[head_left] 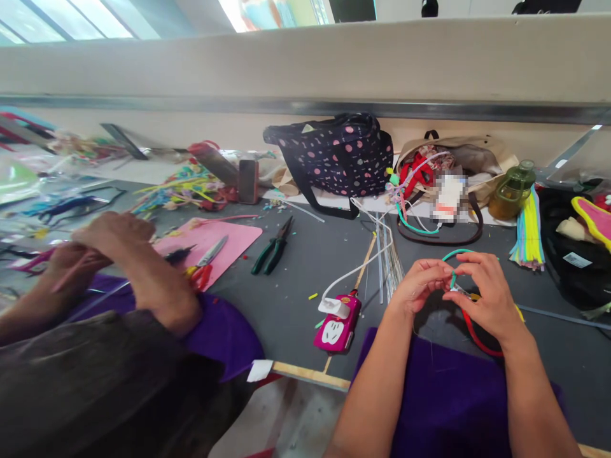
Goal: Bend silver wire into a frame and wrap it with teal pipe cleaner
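Observation:
Over the desk at the right, both my hands are raised close together. My left hand (426,284) is closed, thumb and fingers pinching a thin teal fuzzy strip (457,253). My right hand (489,296) faces it, with thumb and forefinger curled round the strip's end; the strip arcs up behind its fingers. A red curved handle (480,338) with some yellow shows beneath my right hand, and a bit of metal shows near the thumb. Whether my right hand holds this tool or it lies below, I cannot tell. A purple cloth (453,394) lies under my forearms.
Left of my hands is a magenta power strip (340,327) with a white plug and cable. Green-handled pliers (273,249) lie beyond it. Clear and metal rods (389,261), a dotted bag (344,152) and a bottle (513,191) stand farther back. A co-worker's arms (157,273) work at the left.

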Demonstrator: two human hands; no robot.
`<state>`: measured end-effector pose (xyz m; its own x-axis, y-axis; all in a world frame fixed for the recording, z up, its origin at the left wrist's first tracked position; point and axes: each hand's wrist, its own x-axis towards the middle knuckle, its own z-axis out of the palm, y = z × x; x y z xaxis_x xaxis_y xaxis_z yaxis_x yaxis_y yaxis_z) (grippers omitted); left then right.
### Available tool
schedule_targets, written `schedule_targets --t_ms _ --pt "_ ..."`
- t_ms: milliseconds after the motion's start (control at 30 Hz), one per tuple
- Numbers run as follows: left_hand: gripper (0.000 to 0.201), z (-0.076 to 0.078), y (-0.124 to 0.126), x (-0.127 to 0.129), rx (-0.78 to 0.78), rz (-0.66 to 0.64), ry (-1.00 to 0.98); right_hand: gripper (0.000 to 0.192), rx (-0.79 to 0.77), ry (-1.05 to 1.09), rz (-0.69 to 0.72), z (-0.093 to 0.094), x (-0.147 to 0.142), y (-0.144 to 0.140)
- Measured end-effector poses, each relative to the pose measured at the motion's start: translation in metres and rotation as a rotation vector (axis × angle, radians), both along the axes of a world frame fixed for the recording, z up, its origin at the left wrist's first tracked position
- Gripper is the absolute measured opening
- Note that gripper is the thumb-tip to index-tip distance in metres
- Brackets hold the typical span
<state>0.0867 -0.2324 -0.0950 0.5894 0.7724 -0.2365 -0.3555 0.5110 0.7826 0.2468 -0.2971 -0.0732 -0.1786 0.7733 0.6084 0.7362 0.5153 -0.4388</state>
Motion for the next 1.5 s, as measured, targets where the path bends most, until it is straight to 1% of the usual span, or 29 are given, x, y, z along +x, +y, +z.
schedule_targets --t_ms 133,300,433,700,967,1167,1267,1367,1500 --pt "0.027 0.003 -0.001 0.0 0.003 0.019 0.012 0.026 0.027 0.022 0.054 0.0 -0.001 0.001" --pt "0.026 0.006 -0.001 -0.001 0.041 -0.022 0.04 0.019 0.05 0.058 0.064 0.003 -0.002 0.0" --pt "0.021 0.006 -0.002 -0.001 0.086 -0.042 0.064 0.013 0.046 0.066 0.053 0.004 -0.003 -0.001" --pt "0.012 0.007 -0.003 0.002 0.16 -0.03 0.088 0.003 0.038 0.07 0.0 0.002 -0.005 -0.002" --pt "0.021 0.012 -0.006 0.004 0.178 -0.052 0.105 0.012 0.065 0.039 -0.098 0.0 -0.006 -0.003" --pt "0.024 0.011 -0.007 0.005 0.166 -0.066 0.094 0.02 0.038 0.046 -0.18 0.004 -0.012 -0.005" --pt "0.023 0.011 -0.007 0.006 0.165 -0.055 0.08 0.022 0.011 0.069 -0.233 0.006 -0.015 -0.006" --pt "0.021 0.013 -0.007 0.006 0.159 -0.045 0.04 0.022 0.014 0.097 -0.252 0.011 -0.017 -0.007" --pt "0.025 0.016 -0.009 0.002 0.104 -0.061 -0.026 0.017 0.035 0.096 -0.241 0.017 -0.018 -0.011"
